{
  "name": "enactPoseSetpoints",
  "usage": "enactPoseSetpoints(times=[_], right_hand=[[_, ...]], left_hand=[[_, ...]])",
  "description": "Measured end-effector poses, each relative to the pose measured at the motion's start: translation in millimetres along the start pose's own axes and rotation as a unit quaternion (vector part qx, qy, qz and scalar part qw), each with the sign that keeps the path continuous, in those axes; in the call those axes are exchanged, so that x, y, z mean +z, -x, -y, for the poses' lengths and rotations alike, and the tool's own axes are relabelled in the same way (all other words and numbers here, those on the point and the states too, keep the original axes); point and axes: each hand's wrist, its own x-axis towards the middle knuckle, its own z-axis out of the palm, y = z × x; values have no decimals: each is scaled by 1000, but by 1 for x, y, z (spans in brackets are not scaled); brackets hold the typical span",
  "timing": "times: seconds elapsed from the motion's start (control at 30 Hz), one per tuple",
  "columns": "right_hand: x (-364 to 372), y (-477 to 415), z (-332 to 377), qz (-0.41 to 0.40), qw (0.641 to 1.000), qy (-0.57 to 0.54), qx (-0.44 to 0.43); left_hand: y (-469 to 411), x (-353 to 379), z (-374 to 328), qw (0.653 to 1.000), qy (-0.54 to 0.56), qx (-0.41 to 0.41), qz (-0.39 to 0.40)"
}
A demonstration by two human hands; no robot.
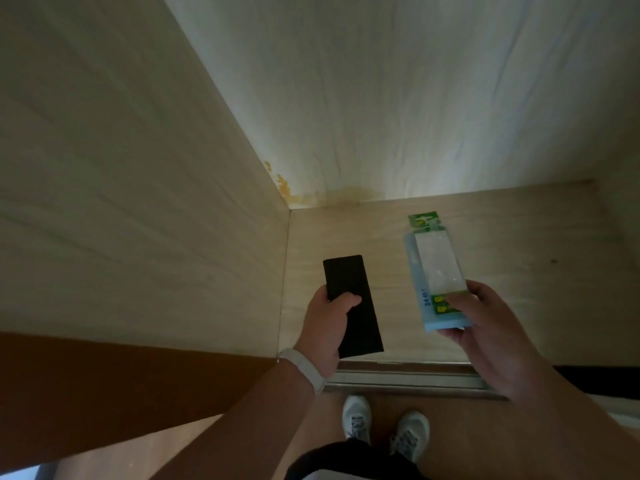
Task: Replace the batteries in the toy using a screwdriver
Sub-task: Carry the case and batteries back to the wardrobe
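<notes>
I stand at an open cupboard (381, 98) of pale wood, its shelf (502, 237) bare below my hands, a yellowish stain (311, 195) in the back corner, and my shoes (356, 419) on the floor beneath. My right hand (491, 327) is the bigger shape here, palm up and reaching forward over the shelf edge, its grip closed on the near end of the battery pack (433, 268): thumb on top, fingers under. The pack is a flat blister card, light and a bit bendy, so I judge it best held across its width near the cells, not by the thin hang tab. My left hand (325, 327), with a white band (304, 370) at the wrist, has its grip wrapped round a slim black case (353, 306), thumb across its face. It looks stiff and smooth, likely slippery. Whether it holds the screwdriver I cannot tell. No toy is in view.
</notes>
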Motion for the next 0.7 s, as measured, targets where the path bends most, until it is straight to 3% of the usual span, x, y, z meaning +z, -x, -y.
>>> enactPoseSetpoints(times=[0.7], right_hand=[[-66,-177,-147,-42,982,145,112]], left_hand=[[-197,3,135,987,-128,-92,-17]])
